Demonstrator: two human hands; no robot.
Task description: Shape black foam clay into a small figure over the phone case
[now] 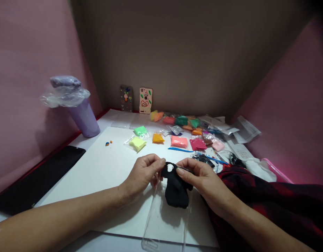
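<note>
A sheet of black modelling clay (177, 192) lies over the upper part of a clear phone case (156, 224). The clay has a small ragged hole through which white shows, and its lower lobe hangs down the case. At the upper left edge, my left hand (144, 171) is closed, thumb on top at the clay's rim and fingers against the case. From the right, my right hand (200, 175) pinches the clay with its thumb pressed on the surface; the fingertips behind it are hidden. The case is tilted above a white board (114, 161).
Clay packets, such as a pink one (179, 141) and a yellow one (137, 143), lie behind my hands. Near them is a blue modelling tool (180, 149). Decorated cases (145, 100) lean at the back. A purple tumbler (85, 117) and black slab (43, 176) are left; dark red cloth (266, 199) is right.
</note>
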